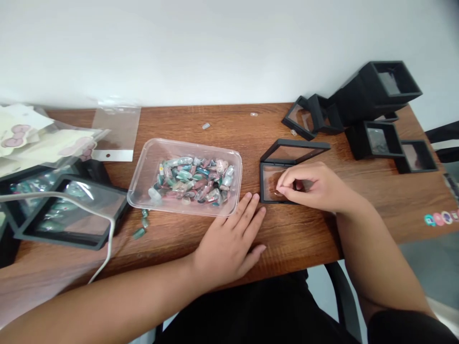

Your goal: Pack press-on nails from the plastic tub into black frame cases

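Observation:
My left hand (pixel 229 241) lies palm down on the wooden table, fingers stretched toward the near right corner of a clear plastic tub (pixel 141 184). Inside the tub is a heap of glossy press-on nails (pixel 195 179) in green, blue, pink and clear shades. To the right, a black display frame (pixel 271 177) with clear film stands opened, its lid tilted up at the back. Over its lower half hovers or rests my right hand (pixel 311 186), thumb and fingers pinched together. Whatever is between those fingertips is too small to make out.
Stacked black display boxes (pixel 380 95) stand at the back right. On the left, black film frames (pixel 71 210) hold greenish nails, with a white cable (pixel 111 239) across them and card packets (pixel 39 138) behind. Loose green nails (pixel 139 232) lie beside the tub.

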A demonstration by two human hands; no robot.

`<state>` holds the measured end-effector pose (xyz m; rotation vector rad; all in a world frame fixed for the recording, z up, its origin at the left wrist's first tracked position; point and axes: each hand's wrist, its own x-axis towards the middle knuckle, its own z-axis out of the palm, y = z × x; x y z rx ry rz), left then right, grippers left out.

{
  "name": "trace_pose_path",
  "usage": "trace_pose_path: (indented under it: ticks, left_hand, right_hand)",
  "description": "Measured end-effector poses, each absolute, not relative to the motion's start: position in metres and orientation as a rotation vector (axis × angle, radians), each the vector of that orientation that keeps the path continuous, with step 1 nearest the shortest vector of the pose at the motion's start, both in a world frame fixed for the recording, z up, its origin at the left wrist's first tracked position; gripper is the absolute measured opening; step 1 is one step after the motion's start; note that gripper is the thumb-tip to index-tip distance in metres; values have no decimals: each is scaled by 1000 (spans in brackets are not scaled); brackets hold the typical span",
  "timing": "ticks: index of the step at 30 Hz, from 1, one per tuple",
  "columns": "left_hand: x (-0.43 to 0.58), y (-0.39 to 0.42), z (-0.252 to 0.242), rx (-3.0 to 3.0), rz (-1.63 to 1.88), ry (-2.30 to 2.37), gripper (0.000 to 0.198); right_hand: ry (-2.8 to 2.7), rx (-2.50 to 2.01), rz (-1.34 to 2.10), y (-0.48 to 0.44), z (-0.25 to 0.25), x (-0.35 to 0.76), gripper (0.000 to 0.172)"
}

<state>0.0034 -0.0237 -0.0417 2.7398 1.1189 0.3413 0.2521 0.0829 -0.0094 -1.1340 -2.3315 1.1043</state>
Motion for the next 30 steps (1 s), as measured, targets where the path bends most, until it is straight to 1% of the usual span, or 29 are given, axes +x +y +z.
trace_pose_path:
  ticks: [8, 13, 19, 26, 30]
  left_hand:
    - [4, -27, -43, 2739, 440, 1056, 54]
    - [4, -27, -43, 2770, 402, 1039, 59]
    - [4, -25, -42, 2827, 366, 992, 57]
    - [5, -29, -44, 2882, 430, 964, 51]
    - [5, -30, -45, 2869, 446, 952, 51]
  right_hand:
    - [-2500, -990, 1222, 83, -4, 252, 12]
    - [-2567, -884, 1304, 78, 0, 249, 14]
    - [-2392, -774, 1389, 73, -5, 244, 14]
    - [-2342, -853, 1279, 68, -7, 239, 9]
    - [-2378, -881, 1225, 65, -6, 234, 8]
